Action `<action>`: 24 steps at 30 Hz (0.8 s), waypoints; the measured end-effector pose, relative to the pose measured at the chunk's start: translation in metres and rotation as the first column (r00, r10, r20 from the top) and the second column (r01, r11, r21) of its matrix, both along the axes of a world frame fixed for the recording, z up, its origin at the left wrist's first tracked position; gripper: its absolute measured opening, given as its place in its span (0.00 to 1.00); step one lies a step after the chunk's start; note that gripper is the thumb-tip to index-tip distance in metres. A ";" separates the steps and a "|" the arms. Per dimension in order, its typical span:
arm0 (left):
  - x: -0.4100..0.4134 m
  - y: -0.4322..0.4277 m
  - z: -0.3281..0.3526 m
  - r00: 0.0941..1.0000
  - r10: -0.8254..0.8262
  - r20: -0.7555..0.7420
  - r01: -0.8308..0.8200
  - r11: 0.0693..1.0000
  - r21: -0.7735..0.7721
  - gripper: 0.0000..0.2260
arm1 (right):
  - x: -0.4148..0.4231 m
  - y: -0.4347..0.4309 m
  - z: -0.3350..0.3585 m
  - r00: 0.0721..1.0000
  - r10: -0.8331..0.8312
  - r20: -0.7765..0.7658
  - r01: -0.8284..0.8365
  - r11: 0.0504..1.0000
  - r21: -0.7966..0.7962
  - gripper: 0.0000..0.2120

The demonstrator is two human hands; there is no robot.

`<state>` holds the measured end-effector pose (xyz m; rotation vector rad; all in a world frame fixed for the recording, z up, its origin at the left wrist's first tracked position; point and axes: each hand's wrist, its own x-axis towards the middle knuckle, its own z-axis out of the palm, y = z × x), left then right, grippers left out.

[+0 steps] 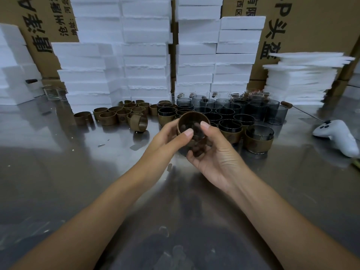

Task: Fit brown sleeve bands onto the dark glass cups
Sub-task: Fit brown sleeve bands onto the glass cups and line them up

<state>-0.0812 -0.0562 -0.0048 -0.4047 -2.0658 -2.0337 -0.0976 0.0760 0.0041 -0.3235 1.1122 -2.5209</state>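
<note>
Dark glass cup is up off the counter, held between my two hands just in front of the crowd of cups. My right hand cradles it from below with the fingers curled round the glass. My left hand grips it from the other side, thumb laid across the near wall. A brown sleeve band sits round the far end of the cup, so I judge I am midway through fitting this one. It is on, but I cannot tell whether it is seated square.

Next I would need to press the band along the wall evenly with both thumbs, turning the cup so it does not cock to one side. Then it goes down beside the banded cups on my right. After that comes a loose band from the cluster on the left and a bare cup from the back rows. Many of each remain, so the job looks far from done.
</note>
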 end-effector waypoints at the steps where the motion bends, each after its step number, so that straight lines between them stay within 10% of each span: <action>1: -0.001 0.000 -0.001 0.999 -0.014 0.040 0.014 1.000 0.005 0.18 | 0.000 0.000 0.000 1.000 -0.003 0.004 0.003 1.000 0.002 0.04; 24: 0.001 -0.006 -0.002 0.997 -0.023 0.076 0.012 0.988 0.151 0.09 | -0.007 0.002 -0.008 1.000 -0.020 -0.019 0.022 0.996 0.091 0.07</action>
